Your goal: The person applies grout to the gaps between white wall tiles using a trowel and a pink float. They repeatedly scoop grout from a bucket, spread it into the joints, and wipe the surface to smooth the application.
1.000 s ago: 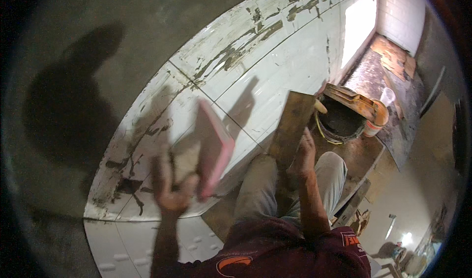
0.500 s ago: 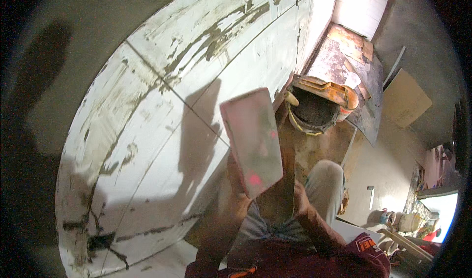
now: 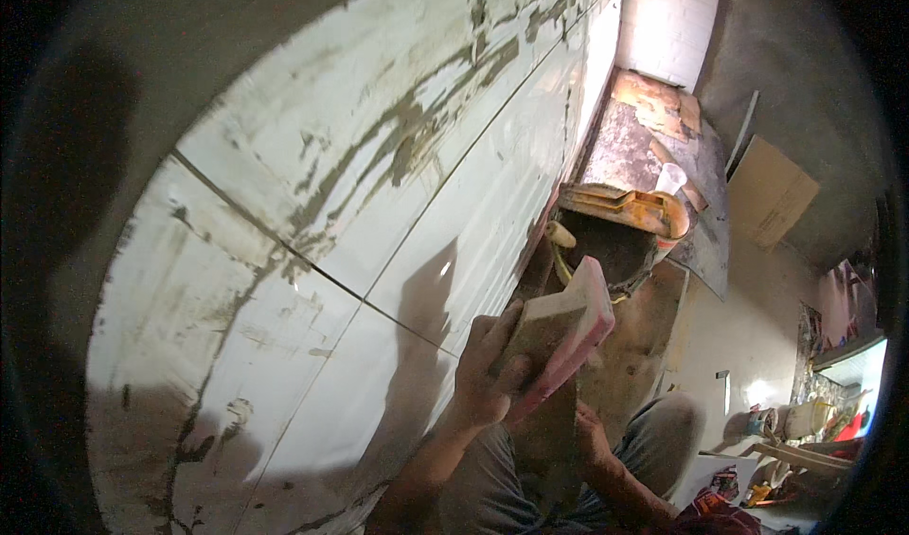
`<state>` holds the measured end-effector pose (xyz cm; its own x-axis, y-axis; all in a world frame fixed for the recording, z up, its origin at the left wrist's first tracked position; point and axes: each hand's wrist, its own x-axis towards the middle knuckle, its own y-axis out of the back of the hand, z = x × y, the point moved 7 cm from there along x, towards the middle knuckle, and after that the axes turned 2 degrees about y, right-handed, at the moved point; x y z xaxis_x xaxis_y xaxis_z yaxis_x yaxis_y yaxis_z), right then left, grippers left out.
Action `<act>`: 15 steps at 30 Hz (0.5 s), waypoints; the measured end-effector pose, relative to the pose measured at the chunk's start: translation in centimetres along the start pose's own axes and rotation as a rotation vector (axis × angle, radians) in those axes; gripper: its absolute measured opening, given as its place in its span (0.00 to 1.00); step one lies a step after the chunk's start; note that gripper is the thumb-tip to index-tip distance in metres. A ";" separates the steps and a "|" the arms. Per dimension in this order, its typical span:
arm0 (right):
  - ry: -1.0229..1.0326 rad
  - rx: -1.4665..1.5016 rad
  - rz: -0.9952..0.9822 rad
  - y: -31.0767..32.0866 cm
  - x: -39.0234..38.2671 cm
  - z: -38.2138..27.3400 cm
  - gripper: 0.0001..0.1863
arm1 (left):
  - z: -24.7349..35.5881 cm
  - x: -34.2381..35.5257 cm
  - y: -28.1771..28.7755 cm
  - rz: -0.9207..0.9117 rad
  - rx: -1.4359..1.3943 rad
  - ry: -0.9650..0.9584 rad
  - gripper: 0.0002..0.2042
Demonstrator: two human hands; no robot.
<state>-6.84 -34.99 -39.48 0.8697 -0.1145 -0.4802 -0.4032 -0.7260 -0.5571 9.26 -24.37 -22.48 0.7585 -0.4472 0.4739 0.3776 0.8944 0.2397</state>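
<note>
White tiles (image 3: 502, 194) streaked with grey smears stretch along the left. Near them, a pink-edged float (image 3: 565, 331) is tilted in the air, the left hand (image 3: 488, 369) with its grip closed around the float's back. Below, the right hand (image 3: 595, 436) has its grip on the edge of a partly hidden brown board (image 3: 556, 431). Beyond the float stands a bucket (image 3: 561, 268) of dark mix, an orange tool (image 3: 625, 207) across its top.
</note>
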 end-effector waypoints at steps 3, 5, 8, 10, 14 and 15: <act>-0.046 -0.096 -0.114 -4.4 -1.8 -3.0 0.25 | 0.5 0.6 0.1 0.040 0.146 -0.156 0.26; -0.150 0.044 -0.150 -6.2 -3.5 -4.0 0.25 | 1.1 1.3 0.5 0.119 0.309 -0.268 0.26; -0.191 -0.043 -0.189 -6.3 -6.1 -6.6 0.23 | 1.7 1.7 0.8 0.221 0.273 -0.142 0.26; -0.029 -0.482 -0.173 -5.7 -3.6 -7.0 0.21 | 3.3 1.6 0.9 0.249 0.323 -0.190 0.26; -0.030 -0.331 -0.143 -8.0 -4.2 -7.7 0.18 | 5.2 1.1 -1.0 0.144 0.362 -0.337 0.27; -0.155 -0.318 -0.069 -7.8 -5.6 -7.3 0.17 | 3.7 1.2 -0.6 0.124 0.356 -0.245 0.25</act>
<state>-6.48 -33.63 -27.52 0.8284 0.0286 -0.5593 -0.2149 -0.9060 -0.3646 7.98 -25.42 -18.93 0.6225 -0.3628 0.6935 0.0530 0.9036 0.4252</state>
